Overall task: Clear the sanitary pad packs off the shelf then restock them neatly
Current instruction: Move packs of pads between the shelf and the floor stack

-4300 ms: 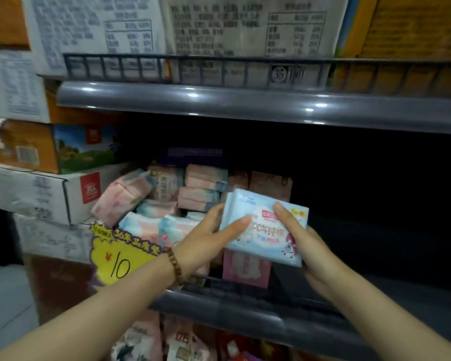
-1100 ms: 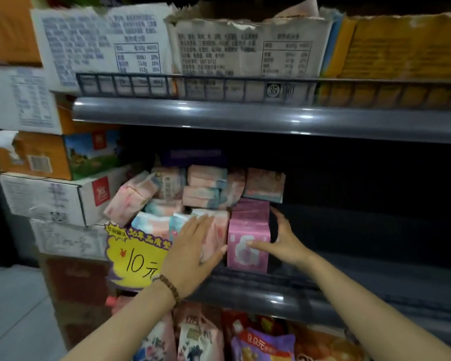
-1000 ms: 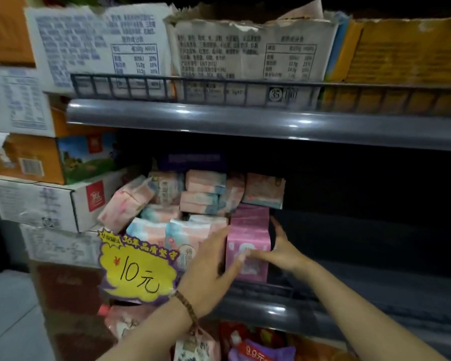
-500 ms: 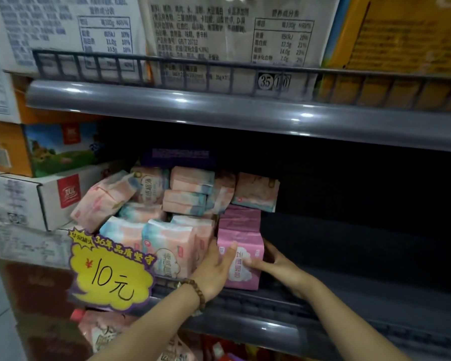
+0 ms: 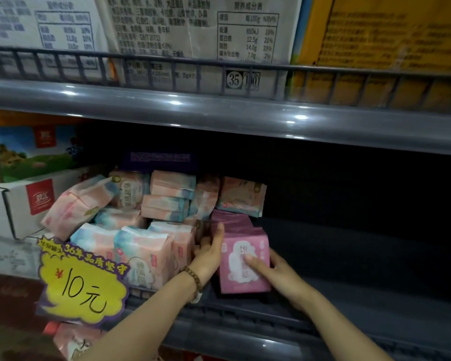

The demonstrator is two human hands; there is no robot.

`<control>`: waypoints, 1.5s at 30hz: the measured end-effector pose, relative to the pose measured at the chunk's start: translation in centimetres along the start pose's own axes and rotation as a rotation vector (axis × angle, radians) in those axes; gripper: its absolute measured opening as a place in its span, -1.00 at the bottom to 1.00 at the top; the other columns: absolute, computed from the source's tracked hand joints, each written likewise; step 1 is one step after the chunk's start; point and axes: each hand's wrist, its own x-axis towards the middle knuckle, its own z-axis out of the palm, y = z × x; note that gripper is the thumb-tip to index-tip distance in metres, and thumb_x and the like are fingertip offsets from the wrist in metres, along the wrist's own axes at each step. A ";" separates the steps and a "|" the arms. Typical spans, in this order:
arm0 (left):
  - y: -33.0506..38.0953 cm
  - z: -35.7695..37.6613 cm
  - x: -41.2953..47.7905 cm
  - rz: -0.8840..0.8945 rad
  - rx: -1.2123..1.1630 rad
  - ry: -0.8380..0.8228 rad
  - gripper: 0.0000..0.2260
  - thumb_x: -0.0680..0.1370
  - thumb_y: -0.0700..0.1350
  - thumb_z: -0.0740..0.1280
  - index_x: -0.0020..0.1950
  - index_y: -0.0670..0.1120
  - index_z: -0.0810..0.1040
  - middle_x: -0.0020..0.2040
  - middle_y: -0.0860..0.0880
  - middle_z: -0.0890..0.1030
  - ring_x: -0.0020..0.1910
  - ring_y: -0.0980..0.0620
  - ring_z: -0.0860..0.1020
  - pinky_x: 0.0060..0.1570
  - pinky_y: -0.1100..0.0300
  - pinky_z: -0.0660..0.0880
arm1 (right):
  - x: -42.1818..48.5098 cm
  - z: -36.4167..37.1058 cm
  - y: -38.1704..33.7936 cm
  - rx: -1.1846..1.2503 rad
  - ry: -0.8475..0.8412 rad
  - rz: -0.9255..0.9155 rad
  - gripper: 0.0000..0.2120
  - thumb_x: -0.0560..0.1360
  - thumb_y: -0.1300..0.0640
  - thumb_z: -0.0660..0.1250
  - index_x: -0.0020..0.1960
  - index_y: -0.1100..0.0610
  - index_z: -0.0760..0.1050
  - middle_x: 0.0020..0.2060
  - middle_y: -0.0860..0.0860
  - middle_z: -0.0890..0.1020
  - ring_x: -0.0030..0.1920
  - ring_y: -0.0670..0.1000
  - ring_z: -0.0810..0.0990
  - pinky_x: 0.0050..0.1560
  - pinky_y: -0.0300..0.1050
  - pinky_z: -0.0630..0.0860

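**Item:** pink sanitary pad pack, a block-shaped bundle wrapped in soft printed plastic film.

**Grip:** The pack is clasped from both sides. The right hand is laid with its thumb across the printed front face and its fingers curled round the right side, their tips hidden. The left hand is set against the left edge, with the thumb up along the front corner and the fingers curled into the gap beside it.

**Handling (judged):** Light, padded and yielding. The film is probably slick and easily creased, so a hold on the two narrow sides is judged sounder than a pinch at the top fold.

**Orientation:** Stood upright, long axis vertical, printed face turned outward.

**Location:** Between the two hands, near the front rail of the dark grey metal shelf. Similar pink packs are lined up directly behind it.

**Surroundings:**
- Just left of the left hand: upright pastel pink-and-blue film packs.
- Above and behind the grip: loosely piled pastel packs.
- Further left and lower: a yellow cloud-shaped price sign.
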 end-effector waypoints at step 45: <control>-3.1 4.9 4.6 0.313 0.418 -0.457 0.01 0.12 0.39 0.50 0.45 0.14 0.13 0.39 0.13 0.33 0.36 0.17 0.34 0.39 0.11 0.32 | 0.6 -8.2 3.0 -0.110 -0.078 0.023 -0.04 0.22 0.12 0.63 0.34 -0.25 0.05 0.20 -0.15 0.53 0.13 -0.24 0.58 0.08 -0.31 0.52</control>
